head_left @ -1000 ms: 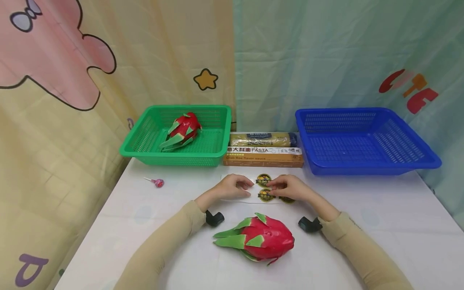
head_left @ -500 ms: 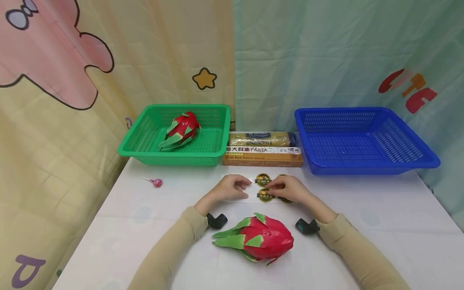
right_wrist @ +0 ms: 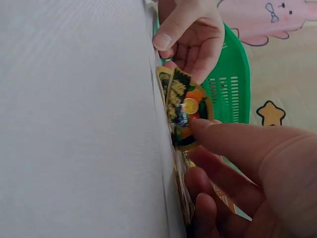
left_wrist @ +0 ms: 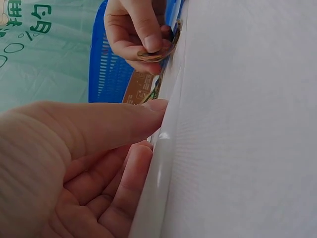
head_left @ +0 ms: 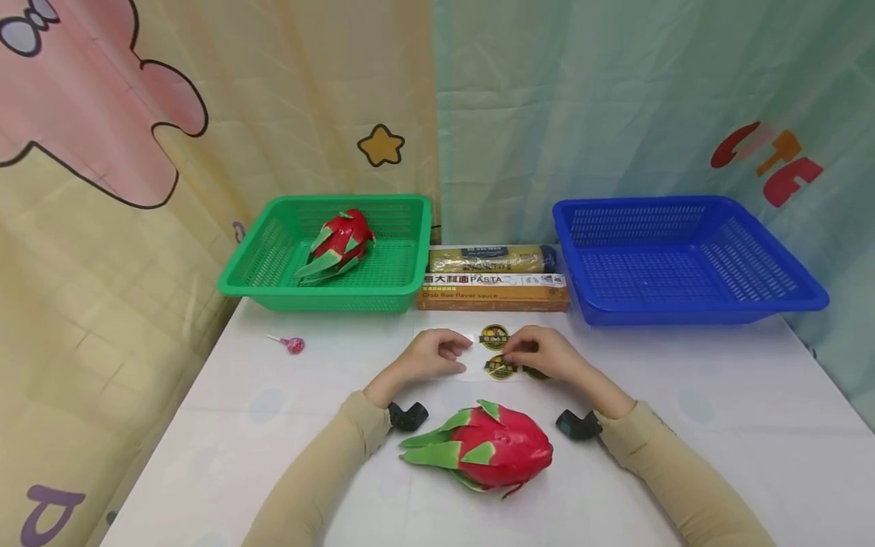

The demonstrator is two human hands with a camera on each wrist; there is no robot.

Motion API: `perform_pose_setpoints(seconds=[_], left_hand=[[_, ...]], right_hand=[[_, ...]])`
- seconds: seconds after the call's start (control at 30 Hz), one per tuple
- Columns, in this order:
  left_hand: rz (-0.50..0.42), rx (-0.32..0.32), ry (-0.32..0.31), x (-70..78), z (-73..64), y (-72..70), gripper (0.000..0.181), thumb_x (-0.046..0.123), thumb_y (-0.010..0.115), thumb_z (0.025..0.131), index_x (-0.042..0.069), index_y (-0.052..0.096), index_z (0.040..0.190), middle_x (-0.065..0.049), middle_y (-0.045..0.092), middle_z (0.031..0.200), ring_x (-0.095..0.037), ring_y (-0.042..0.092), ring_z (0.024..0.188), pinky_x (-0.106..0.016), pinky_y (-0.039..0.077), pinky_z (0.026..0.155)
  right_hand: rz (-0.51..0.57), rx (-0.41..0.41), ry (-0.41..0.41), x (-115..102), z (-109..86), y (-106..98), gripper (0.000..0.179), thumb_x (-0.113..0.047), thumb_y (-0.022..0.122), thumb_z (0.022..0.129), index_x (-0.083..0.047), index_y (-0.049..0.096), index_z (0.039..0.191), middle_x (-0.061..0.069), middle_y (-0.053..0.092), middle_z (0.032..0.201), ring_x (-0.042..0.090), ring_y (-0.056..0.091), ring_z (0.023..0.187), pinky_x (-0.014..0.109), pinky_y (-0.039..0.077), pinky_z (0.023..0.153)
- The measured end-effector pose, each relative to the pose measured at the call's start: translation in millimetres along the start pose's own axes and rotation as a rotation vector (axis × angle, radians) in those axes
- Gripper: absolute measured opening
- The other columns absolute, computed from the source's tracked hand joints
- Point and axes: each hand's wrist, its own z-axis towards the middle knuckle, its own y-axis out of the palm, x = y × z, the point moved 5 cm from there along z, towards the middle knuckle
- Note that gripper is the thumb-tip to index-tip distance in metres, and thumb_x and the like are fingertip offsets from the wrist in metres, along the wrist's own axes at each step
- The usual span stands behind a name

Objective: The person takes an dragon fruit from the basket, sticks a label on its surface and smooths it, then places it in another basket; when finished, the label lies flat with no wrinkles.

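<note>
A white sheet (head_left: 475, 369) with several round black-and-gold stickers lies on the table. In the right wrist view my right hand (head_left: 550, 354) pinches one sticker (right_wrist: 195, 106), its fruit-printed side bent up from the sheet. Another sticker (head_left: 494, 336) lies flat at the upper left, and one at the lower right (head_left: 536, 373) is partly covered by my right hand. My left hand (head_left: 432, 355) rests on the sheet's left part, thumb and fingers loosely bent and apart. A red dragon fruit (head_left: 506, 450) with green leaf tips lies between my forearms.
Behind the sheet are a pasta box (head_left: 492, 292) and a spaghetti pack (head_left: 487, 259). A green basket (head_left: 403, 289) holding a second dragon fruit (head_left: 345, 237) stands left, a blue basket (head_left: 697, 308) right. A lollipop (head_left: 294, 346) lies at the left.
My right hand has shifted up slightly, now hiding the upper-right sticker that showed above it. The left hand stays in place on the sheet. The head view has tilted a little.
</note>
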Motion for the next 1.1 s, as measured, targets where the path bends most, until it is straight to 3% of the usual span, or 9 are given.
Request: perform_pose_setpoints(seconds=[0.13, 0.23, 0.4, 0.5, 0.6, 0.7, 0.77, 0.9, 1.1], left_hand=[[0.008, -0.008, 0.03, 2.7, -1.0, 0.0, 0.036, 0.001, 0.074, 0.076, 0.0, 0.066, 0.111, -0.01, 0.065, 0.102, -0.019, 0.061, 0.089, -0.024, 0.051, 0.078], [-0.005, -0.019, 0.098, 15.2, -6.1, -2.8, 0.033, 0.006, 0.071, 0.082, 0.0, 0.064, 0.114, -0.011, 0.064, 0.108, -0.024, 0.06, 0.096, -0.026, 0.05, 0.082], [0.056, -0.156, 0.268, 75.7, -30.0, -2.8, 0.038, 0.025, 0.066, 0.088, 0.009, 0.06, 0.122, -0.001, 0.06, 0.121, -0.021, 0.055, 0.109, -0.031, 0.047, 0.09], [0.195, -0.29, 0.357, 112.2, -54.1, 8.7, 0.057, 0.042, 0.069, 0.083, 0.017, 0.053, 0.132, 0.005, 0.052, 0.13, -0.011, 0.047, 0.119, -0.031, 0.043, 0.095], [0.393, -0.363, 0.402, 128.4, -72.4, 25.8, 0.083, 0.059, 0.07, 0.074, 0.018, 0.042, 0.14, 0.006, 0.044, 0.137, -0.008, 0.037, 0.126, -0.029, 0.039, 0.099], [0.531, -0.385, 0.381, 127.1, -76.2, 41.0, 0.095, 0.062, 0.073, 0.067, 0.015, 0.036, 0.141, 0.004, 0.044, 0.135, -0.008, 0.039, 0.123, -0.025, 0.042, 0.094], [0.546, -0.401, 0.334, 120.5, -74.1, 45.9, 0.095, 0.059, 0.078, 0.064, 0.013, 0.038, 0.138, 0.005, 0.047, 0.13, -0.005, 0.043, 0.116, -0.021, 0.045, 0.088], [0.456, -0.423, 0.238, 106.5, -66.1, 43.7, 0.088, 0.051, 0.082, 0.062, 0.014, 0.043, 0.131, 0.008, 0.052, 0.12, -0.002, 0.049, 0.103, -0.016, 0.047, 0.074], [0.286, -0.373, 0.231, 96.0, -54.3, 32.5, 0.079, 0.047, 0.082, 0.066, 0.014, 0.049, 0.129, 0.007, 0.054, 0.119, -0.003, 0.05, 0.104, -0.016, 0.048, 0.074]], right_hand=[[0.065, 0.012, 0.03, -9, -2.1, -11, 0.009, -0.017, 0.07, 0.086, -0.01, 0.069, 0.092, -0.002, 0.066, 0.085, 0.012, 0.06, 0.074, 0.027, 0.051, 0.066], [0.102, 0.046, 0.008, -23, -8.7, -27, 0.011, -0.017, 0.069, 0.086, -0.008, 0.068, 0.093, 0.001, 0.066, 0.088, 0.014, 0.061, 0.077, 0.028, 0.052, 0.067], [0.107, 0.066, -0.043, -52, -27.2, -55, 0.006, -0.014, 0.069, 0.087, -0.011, 0.067, 0.092, 0.0, 0.065, 0.092, 0.014, 0.059, 0.084, 0.029, 0.051, 0.073], [0.127, 0.03, -0.092, -67, -35.8, -64, 0.005, -0.011, 0.068, 0.087, -0.012, 0.066, 0.091, -0.001, 0.064, 0.091, 0.013, 0.059, 0.082, 0.027, 0.051, 0.073], [0.182, -0.035, -0.172, -81, -41.7, -65, 0.009, -0.006, 0.068, 0.086, -0.013, 0.065, 0.091, 0.0, 0.063, 0.089, 0.014, 0.059, 0.079, 0.028, 0.052, 0.071], [0.253, -0.122, -0.274, -93, -46.7, -63, 0.015, 0.001, 0.067, 0.084, -0.012, 0.063, 0.091, 0.002, 0.061, 0.087, 0.015, 0.059, 0.079, 0.029, 0.052, 0.072], [0.305, -0.19, -0.317, -98, -48.7, -59, 0.018, 0.004, 0.067, 0.083, -0.012, 0.062, 0.091, 0.003, 0.061, 0.085, 0.016, 0.058, 0.079, 0.03, 0.052, 0.072], [0.375, -0.276, -0.356, -104, -50.8, -54, 0.02, 0.007, 0.066, 0.082, -0.011, 0.061, 0.09, 0.004, 0.06, 0.083, 0.016, 0.058, 0.076, 0.032, 0.052, 0.07], [0.418, -0.317, -0.318, -102, -47.9, -44, 0.014, 0.005, 0.065, 0.084, -0.005, 0.06, 0.092, 0.006, 0.059, 0.083, 0.017, 0.058, 0.072, 0.032, 0.053, 0.067]])
